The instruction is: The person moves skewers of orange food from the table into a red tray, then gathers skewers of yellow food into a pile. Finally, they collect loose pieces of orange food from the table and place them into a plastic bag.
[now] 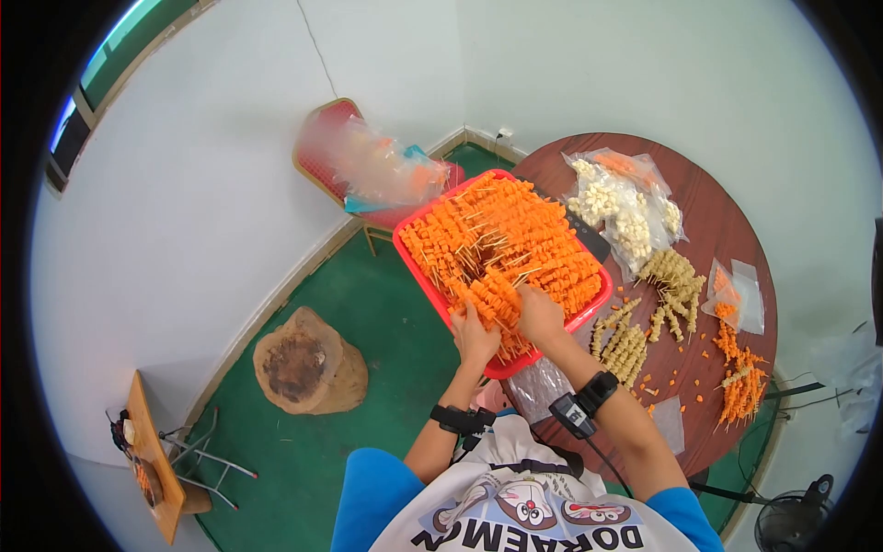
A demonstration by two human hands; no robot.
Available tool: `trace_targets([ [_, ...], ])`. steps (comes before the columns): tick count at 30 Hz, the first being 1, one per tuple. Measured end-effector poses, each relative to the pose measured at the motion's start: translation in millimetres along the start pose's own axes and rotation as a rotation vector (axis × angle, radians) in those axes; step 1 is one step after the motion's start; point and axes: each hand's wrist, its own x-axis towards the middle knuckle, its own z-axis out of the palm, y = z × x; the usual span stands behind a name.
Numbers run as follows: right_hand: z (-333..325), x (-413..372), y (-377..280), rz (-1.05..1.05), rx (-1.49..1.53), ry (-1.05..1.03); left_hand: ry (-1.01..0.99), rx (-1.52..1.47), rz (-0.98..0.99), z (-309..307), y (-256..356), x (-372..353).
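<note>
Left hand (475, 339): fingers closed around orange skewers (497, 299) | right hand (541, 318): fingers curled onto same skewers | skewers: heaped in red tray (602, 298), tray partly over round table (727, 204) | bags of white pieces (633, 228), tan skewers (627, 350): on table, right of tray

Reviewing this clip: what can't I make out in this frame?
All in the head view:
- Fingertips of the left hand and right hand: hidden among orange skewers.
- Floor of the red tray: mostly covered by skewers.
- Contents of the bags on the red chair: blurred.
- Dark flat object: partly under the tray.
- Items on the small table: too small.
</note>
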Motion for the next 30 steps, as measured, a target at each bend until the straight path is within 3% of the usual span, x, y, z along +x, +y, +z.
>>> trace_targets([
  [2, 5.1, 1.2, 9.1, -0.027, -0.022, 0.019, -0.015, 0.051, -0.051, 1.3, 1.1, -2.4],
  [4, 3.8, -2.7, 14.2, -0.039, -0.038, 0.043, 0.194, -0.107, 0.101, 17.1, -11.0, 2.9],
  [7, -7.5, -14.0, 19.4, -0.051, 0.033, 0.074, 0.170, -0.144, 0.232, 30.9, -17.4, 3.2],
  [9, -11.2, -29.4, 28.5, -0.097, 0.277, 0.260, 0.150, -0.229, 0.248, 32.8, -19.5, 1.9],
  [12, -17.5, -58.1, 38.9, 0.054, 0.386, 0.189, 0.235, -0.237, 0.309, 36.1, -25.4, 2.1],
  [14, -11.1, -75.6, 43.3, 0.048, 0.424, 0.242, 0.282, -0.646, 0.329, 32.7, -34.9, 8.3],
  [16, -12.3, -91.2, 36.3, 0.066, 0.424, 0.152, 0.334, -0.556, 0.345, 15.0, -39.3, 13.3],
  [18, -9.3, -96.9, 22.4, 0.003, 0.417, 0.116, 0.366, -0.263, 0.546, -10.1, -35.1, 24.0],
  [19, -11.8, -98.8, 9.4, 0.018, 0.339, 0.002, 0.353, -0.258, 0.551, -15.6, -36.7, 35.8],
  [20, -11.8, -99.1, -1.0, 0.031, 0.261, -0.111, 0.385, -0.136, 0.507, -18.2, -38.2, 50.5],
  [22, 9.3, -91.5, -9.4, -0.013, 0.239, -0.064, 0.416, -0.010, 0.470, -20.9, -36.0, 72.8],
  [24, 27.3, -81.1, -13.5, -0.064, 0.214, -0.018, 0.042, -0.257, 0.095, -25.5, -28.2, 86.4],
  [26, 39.9, -75.7, -15.3, -0.016, 0.133, -0.007, 0.093, -0.232, 0.072, -27.4, -20.8, 87.7],
  [29, 45.4, -72.8, -11.0, -0.096, 0.096, 0.113, -0.004, -0.341, 0.014, -39.1, -15.9, 89.2],
  [30, 50.1, -71.6, -6.8, -0.095, 0.097, 0.112, -0.063, -0.509, 0.059, -40.3, -19.2, 93.6],
])
